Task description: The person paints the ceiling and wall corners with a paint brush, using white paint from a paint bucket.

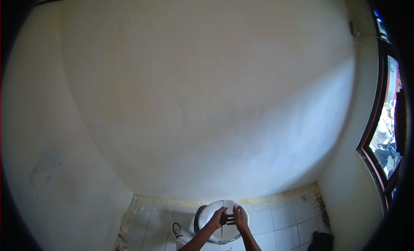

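Head view, single entry.

- Left hand [219, 218]: reaches in from the bottom edge on a bare forearm and is held over the bucket. The fingers stretch towards the other hand.
- Right hand [239, 216]: comes in beside it, also on a bare forearm and at the same height. Its fingers point back to the left.
- State of hands: the fingertips of both meet or overlap above the middle of the bucket. The hands are too small in the frame to tell whether they pinch anything or only touch.
- Bucket [214, 205]: round and white with a dark outer side showing on its left. It stands on the floor close to the foot of the wall, directly under both hands. Its contents cannot be made out.
- Floor [280, 221]: pale square tiles with dark joints.
- Crumbled debris [282, 194]: a yellowish strip along the joint between floor and wall.
- Wall [207, 100]: plain, whitish, and filling most of the frame. A faint grey patch sits low on its left part.
- Shoe [177, 229]: light-coloured, on the tiles just left of the bucket.
- Dark bundle [322, 241]: on the floor in the right corner, well apart from the bucket.
- Window [385, 139]: dark frame at the right edge, with bright daylight beyond.
- Small box [354, 28]: mounted high on the right wall, with a thin wire leading off it.
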A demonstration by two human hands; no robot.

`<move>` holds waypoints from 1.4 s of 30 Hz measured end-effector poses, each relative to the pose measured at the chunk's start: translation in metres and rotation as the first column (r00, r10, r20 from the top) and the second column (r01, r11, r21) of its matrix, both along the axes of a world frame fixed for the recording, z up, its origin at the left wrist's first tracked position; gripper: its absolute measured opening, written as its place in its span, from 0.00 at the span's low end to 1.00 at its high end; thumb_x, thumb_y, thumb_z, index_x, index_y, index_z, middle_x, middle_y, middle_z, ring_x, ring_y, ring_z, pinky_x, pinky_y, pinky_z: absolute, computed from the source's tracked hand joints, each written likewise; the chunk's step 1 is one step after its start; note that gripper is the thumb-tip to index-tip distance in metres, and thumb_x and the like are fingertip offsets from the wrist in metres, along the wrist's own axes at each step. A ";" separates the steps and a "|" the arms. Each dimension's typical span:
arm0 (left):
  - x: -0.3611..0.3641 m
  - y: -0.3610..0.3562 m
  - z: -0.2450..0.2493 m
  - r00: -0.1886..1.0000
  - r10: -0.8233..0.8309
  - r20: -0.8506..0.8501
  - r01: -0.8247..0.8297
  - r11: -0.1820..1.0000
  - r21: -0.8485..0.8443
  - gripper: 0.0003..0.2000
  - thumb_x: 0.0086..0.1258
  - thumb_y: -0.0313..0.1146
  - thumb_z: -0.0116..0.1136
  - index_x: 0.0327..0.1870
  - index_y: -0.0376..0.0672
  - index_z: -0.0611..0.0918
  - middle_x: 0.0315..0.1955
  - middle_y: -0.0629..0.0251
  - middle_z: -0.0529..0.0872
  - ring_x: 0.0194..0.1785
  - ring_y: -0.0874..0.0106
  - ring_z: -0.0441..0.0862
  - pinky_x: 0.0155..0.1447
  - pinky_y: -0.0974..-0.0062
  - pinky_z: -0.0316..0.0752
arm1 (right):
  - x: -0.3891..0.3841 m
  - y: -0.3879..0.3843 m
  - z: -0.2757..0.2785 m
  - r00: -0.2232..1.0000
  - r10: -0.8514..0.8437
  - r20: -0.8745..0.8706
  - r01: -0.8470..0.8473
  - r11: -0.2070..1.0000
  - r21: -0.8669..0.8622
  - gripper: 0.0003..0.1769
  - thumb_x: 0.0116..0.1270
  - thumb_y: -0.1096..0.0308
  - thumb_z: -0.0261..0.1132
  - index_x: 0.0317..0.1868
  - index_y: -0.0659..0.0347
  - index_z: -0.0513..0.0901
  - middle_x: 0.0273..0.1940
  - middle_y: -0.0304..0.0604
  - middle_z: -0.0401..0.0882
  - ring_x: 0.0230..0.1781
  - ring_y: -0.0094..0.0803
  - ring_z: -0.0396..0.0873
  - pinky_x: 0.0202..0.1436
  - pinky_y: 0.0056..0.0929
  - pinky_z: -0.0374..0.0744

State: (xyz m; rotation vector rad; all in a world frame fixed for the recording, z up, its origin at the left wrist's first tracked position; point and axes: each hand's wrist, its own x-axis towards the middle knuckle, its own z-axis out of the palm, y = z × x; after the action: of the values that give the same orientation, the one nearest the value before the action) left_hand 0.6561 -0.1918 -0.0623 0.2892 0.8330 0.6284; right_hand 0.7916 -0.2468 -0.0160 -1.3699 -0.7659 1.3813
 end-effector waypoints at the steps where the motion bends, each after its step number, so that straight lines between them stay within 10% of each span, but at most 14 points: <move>1: 0.005 0.003 0.005 1.000 0.011 0.013 -0.011 1.000 0.000 0.15 0.61 0.44 0.64 0.22 0.54 0.70 0.14 0.73 0.68 0.14 0.74 0.67 0.18 0.74 0.63 | 0.003 0.001 -0.001 0.999 -0.012 -0.036 0.011 0.999 -0.033 0.23 0.76 0.49 0.52 0.48 0.64 0.69 0.33 0.56 0.79 0.25 0.44 0.83 0.23 0.38 0.84; 11: 0.051 0.015 -0.017 0.987 -0.158 -0.017 0.157 0.985 -0.069 0.14 0.62 0.46 0.63 0.29 0.50 0.72 0.20 0.67 0.77 0.29 0.62 0.83 0.38 0.56 0.82 | 0.023 -0.006 -0.039 0.968 -0.193 0.163 0.181 0.980 0.084 0.21 0.74 0.51 0.56 0.41 0.65 0.75 0.26 0.44 0.78 0.26 0.28 0.78 0.27 0.28 0.75; 18: 0.069 0.020 -0.046 0.982 -0.187 0.026 0.188 0.982 -0.031 0.10 0.66 0.48 0.56 0.31 0.55 0.74 0.25 0.70 0.77 0.30 0.67 0.80 0.39 0.57 0.82 | 0.024 -0.009 -0.022 0.777 -0.250 0.578 0.245 0.966 0.089 0.26 0.73 0.47 0.54 0.41 0.68 0.77 0.33 0.62 0.83 0.36 0.49 0.85 0.37 0.40 0.79; 25: 0.096 0.015 -0.009 0.944 -0.327 0.042 0.329 0.942 -0.066 0.13 0.63 0.44 0.60 0.26 0.54 0.68 0.17 0.70 0.73 0.25 0.65 0.80 0.35 0.56 0.81 | 0.043 -0.017 -0.011 0.858 -0.355 0.371 0.396 0.918 -0.037 0.20 0.74 0.51 0.56 0.40 0.63 0.75 0.29 0.46 0.81 0.27 0.30 0.82 0.28 0.28 0.81; 39: 0.227 0.020 -0.014 0.891 -0.450 0.061 0.452 0.891 -0.043 0.14 0.62 0.44 0.63 0.24 0.54 0.69 0.12 0.77 0.67 0.15 0.77 0.69 0.22 0.77 0.69 | 0.150 -0.025 -0.008 0.779 -0.595 0.200 0.605 0.796 0.009 0.18 0.76 0.53 0.55 0.37 0.61 0.74 0.26 0.41 0.79 0.24 0.25 0.79 0.26 0.24 0.77; 42: 0.245 0.015 0.013 0.867 -0.492 0.084 0.494 0.869 -0.013 0.14 0.63 0.43 0.61 0.25 0.53 0.68 0.13 0.76 0.66 0.16 0.76 0.70 0.23 0.75 0.71 | 0.176 -0.029 -0.019 0.679 -0.595 0.430 0.592 0.790 0.159 0.19 0.77 0.53 0.53 0.38 0.61 0.74 0.25 0.38 0.75 0.24 0.24 0.76 0.28 0.24 0.75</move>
State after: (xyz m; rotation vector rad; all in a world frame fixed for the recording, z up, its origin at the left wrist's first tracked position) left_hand 0.9013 -0.1765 -0.0490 0.4269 0.6561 0.1413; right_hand 0.9680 -0.2755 -0.0351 -1.7709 -0.5327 0.5309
